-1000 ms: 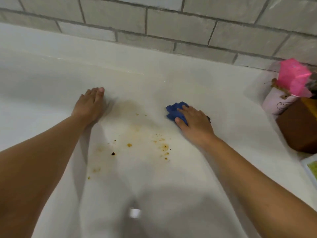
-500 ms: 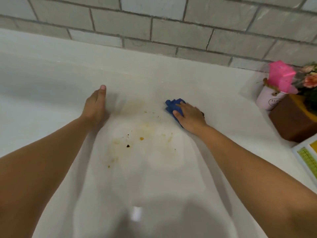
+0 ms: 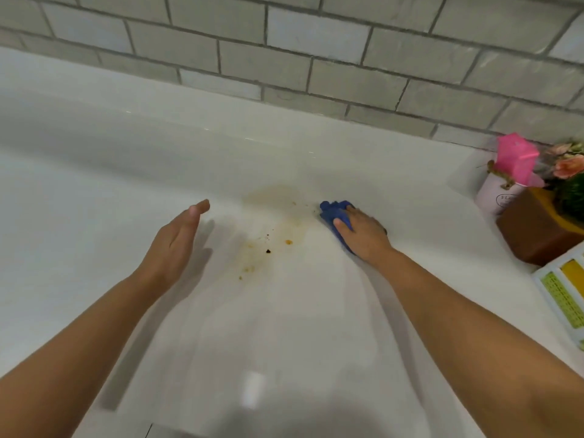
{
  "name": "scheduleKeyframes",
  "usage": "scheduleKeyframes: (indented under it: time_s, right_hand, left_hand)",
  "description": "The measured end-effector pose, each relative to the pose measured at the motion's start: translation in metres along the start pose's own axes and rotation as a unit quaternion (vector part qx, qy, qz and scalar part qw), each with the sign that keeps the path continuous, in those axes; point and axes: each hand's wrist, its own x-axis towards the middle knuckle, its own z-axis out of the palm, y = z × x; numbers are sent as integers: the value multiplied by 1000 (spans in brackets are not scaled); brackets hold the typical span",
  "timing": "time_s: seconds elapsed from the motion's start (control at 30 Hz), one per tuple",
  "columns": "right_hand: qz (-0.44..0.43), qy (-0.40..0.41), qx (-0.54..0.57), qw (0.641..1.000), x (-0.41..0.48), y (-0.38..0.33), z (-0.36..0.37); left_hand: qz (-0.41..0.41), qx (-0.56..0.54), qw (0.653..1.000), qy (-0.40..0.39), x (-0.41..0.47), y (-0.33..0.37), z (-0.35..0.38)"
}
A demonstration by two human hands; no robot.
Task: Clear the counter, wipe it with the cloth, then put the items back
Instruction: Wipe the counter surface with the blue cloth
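A blue cloth [image 3: 331, 211] lies on the white counter [image 3: 126, 184], pressed down under my right hand [image 3: 363, 232], which grips it. Just left of the cloth is a patch of brown and orange stains with small crumbs [image 3: 271, 241]. My left hand [image 3: 177, 245] is lifted off the counter on its edge, left of the stains, fingers straight and together, holding nothing.
At the right edge stand a pink-topped white container [image 3: 505, 181], a brown planter with flowers [image 3: 537, 226] and a white tray with yellow and green items [image 3: 565, 298]. A grey tiled wall [image 3: 284, 58] runs behind the counter.
My left hand has lifted off the counter and turned onto its edge. My right hand has swept the cloth over the stains, and several specks near it are gone.
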Motion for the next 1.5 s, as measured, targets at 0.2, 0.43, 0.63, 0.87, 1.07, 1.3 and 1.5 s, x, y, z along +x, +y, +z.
scheduleKeyframes:
  time_s: [0.2, 0.43, 0.63, 0.87, 1.07, 1.3, 1.5]
  right_hand:
    - [-92, 61, -9, 994, -101, -72, 33]
    - [-188, 3, 67, 980, -152, -70, 26]
    - [22, 30, -25, 999, -76, -40, 6]
    - [-185, 24, -29, 982, -205, -133, 52]
    - [-150, -19, 67, 986, -238, -84, 27]
    - [68, 14, -83, 994, -177, -75, 26]
    - [-119, -67, -7, 991, -237, -143, 40]
  left_hand:
    - [-59, -98, 993, 28, -34, -14, -6]
    - [-39, -53, 997, 43, -34, -15, -4]
    - [-60, -76, 995, 37, -33, -13, -2]
    - [-41, -2, 998, 51, -38, -3, -1]
    - [-18, 37, 998, 44, -45, 1, -1]
    - [-21, 58, 998, 21, -46, 4, -1]
    - [-25, 75, 997, 16, -46, 6, -3]
